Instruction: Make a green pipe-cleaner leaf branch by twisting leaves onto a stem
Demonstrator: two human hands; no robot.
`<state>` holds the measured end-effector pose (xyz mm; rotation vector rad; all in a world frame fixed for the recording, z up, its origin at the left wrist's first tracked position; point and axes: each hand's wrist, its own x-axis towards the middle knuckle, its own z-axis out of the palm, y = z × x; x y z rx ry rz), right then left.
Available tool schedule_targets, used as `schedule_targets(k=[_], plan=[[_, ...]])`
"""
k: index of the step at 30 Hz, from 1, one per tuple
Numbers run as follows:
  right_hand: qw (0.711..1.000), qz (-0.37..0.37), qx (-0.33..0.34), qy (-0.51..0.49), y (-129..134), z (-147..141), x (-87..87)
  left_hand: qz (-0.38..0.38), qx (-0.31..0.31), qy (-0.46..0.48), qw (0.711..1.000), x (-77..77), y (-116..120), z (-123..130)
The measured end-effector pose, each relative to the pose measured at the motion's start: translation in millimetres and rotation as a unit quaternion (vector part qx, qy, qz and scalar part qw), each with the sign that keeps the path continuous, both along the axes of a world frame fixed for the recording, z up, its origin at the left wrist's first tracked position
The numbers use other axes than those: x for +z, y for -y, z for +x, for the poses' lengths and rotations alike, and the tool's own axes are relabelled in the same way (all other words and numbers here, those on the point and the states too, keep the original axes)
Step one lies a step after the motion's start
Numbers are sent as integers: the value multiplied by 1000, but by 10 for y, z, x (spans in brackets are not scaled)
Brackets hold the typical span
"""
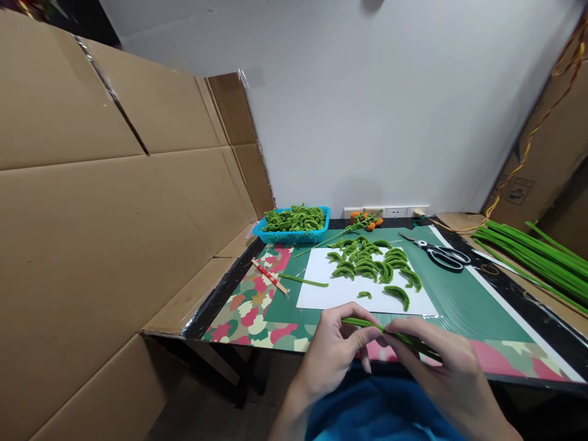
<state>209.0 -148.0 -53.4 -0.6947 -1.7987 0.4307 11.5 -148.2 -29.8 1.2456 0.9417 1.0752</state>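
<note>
Green pipe cleaners (pixel 357 321) stretch between my two hands at the near edge of the table. My left hand (pixel 337 343) pinches them between thumb and fingers. Close beside it, my right hand (pixel 436 349) grips the same strands, and their far end runs under its fingers; how many there are I cannot tell. Beyond my hands lies a white sheet (pixel 315 297) bearing several bent, leaf-like green pipe cleaner pieces (pixel 366 267). One larger curved piece (pixel 397 296) and a tiny one (pixel 364 295) lie nearest to me.
A blue basket (pixel 294 236) heaped with green pieces stands at the back left. Chopsticks in a red wrapper (pixel 270 277) and a straight green strip (pixel 304 280) lie left. Scissors (pixel 438 252), orange flowers (pixel 367 219) and long green stems (pixel 537 257) are farther off. Cardboard (pixel 114 214) walls the left.
</note>
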Motion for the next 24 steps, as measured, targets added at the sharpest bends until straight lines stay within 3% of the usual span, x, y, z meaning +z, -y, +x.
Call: schedule_targets(k=[13, 18, 24], plan=[[998, 37, -54, -21, -119, 234, 31, -1, 55, 16, 998, 22, -63, -26], [996, -18, -60, -61, -86, 167, 10, 4, 47, 37, 998, 38, -23, 22], [985, -37, -139, -97, -26, -6, -25, 35, 86, 26, 995, 8, 41, 172]])
